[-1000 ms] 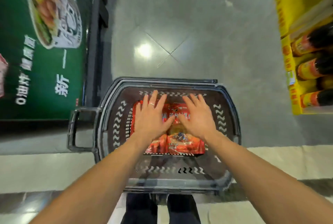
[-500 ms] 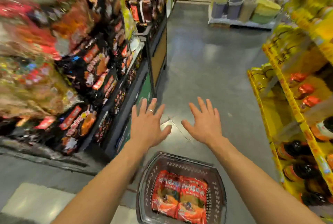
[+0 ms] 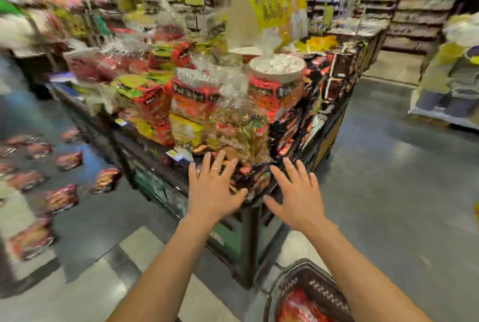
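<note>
Left grip point(image 3: 213, 192) and right grip point(image 3: 298, 202) are both spread wide, fingers straight and apart, palms down, holding nothing.

Head view, the only one: the two arms come up from 6 o'clock. The grips hover side by side, near each other but apart, in front of the corner of a dark tiered display stand point(image 3: 246, 244). At 12 o'clock from the fingertips stands the red and gold crinkly plastic packet stack point(image 3: 233, 132), upright on the stand. Between that stack and the fingertips lies a row of dark glossy packets point(image 3: 250, 179) on the stand's lower tier. The left fingertips overlap this row in the picture, but blur hides whether they touch it. Behind the stack, at 1 o'clock, is a red paper bowl with a white lid point(image 3: 274, 70). At 5 o'clock, low on the grey polished floor point(image 3: 388, 166), a dark plastic shopping basket point(image 3: 321, 290) holds red foil packets point(image 3: 300, 306), well apart from the grips.

By my reading, the step in hand is the reach to the stand for a further packet, with nothing picked yet. The next move calls for carrying both grips toward 12 o'clock and closing them on the two sides of one packet. It then has to be lifted clear without toppling its neighbours.
</note>
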`<state>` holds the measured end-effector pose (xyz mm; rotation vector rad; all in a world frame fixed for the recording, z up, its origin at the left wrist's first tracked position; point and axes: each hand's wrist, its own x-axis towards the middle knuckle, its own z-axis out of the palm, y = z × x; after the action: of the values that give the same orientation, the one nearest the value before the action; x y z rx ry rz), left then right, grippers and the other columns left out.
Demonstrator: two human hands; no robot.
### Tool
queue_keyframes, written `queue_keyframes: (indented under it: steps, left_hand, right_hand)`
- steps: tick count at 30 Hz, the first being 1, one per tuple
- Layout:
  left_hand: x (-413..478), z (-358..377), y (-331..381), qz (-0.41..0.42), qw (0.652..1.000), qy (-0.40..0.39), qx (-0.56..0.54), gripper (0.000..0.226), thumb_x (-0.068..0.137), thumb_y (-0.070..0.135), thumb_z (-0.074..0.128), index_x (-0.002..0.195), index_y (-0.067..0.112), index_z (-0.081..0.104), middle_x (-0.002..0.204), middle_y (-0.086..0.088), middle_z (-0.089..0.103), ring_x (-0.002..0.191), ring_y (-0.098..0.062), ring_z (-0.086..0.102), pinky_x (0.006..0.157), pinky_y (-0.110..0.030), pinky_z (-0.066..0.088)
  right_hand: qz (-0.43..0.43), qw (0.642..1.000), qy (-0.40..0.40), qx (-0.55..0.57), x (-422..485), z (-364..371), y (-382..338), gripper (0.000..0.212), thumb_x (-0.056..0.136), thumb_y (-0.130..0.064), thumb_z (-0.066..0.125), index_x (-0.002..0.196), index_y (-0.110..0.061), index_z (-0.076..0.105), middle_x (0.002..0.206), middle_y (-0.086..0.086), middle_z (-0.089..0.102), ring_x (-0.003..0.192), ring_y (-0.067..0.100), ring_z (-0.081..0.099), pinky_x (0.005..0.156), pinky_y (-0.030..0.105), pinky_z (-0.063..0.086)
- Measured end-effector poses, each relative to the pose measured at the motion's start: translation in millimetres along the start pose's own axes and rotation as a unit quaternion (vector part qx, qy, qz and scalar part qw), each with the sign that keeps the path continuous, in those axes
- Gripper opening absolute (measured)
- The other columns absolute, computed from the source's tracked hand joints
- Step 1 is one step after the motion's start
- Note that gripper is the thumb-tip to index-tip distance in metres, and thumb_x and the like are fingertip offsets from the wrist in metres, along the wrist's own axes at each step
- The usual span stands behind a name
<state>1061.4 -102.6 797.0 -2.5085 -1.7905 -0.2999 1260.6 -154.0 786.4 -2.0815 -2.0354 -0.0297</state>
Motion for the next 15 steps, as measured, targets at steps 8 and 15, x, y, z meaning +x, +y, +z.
queue_keyframes:
  steps: [8,15]
  left_hand:
    - [-100,-47,-186,-0.109,0.992,0.007,0.056,0.079,0.092,0.071,0.036,0.159,0.038,0.010,0.169,0.002,0.000,0.155,-0.027,-0.004,0.121,-0.059,-0.002]
    - [-177,-71,-319,-0.221,0.974,0.015,0.038,0.078,0.093,0.067,0.039,0.159,0.039,0.007,0.169,0.003,0.001,0.155,-0.026,-0.005,0.121,-0.058,-0.005]
  right_hand:
    - [-0.099,0.995,-0.002,0.030,14,12,-202,0.075,0.093,-0.063,0.045,0.156,-0.034,0.019,0.167,0.002,0.003,0.153,0.029,-0.001,0.121,0.052,0.007]
    - [-0.197,0.979,-0.020,0.039,26,37,-355,0.075,0.094,-0.062,0.045,0.157,-0.034,0.015,0.167,0.001,0.004,0.153,0.028,-0.002,0.120,0.052,0.007]
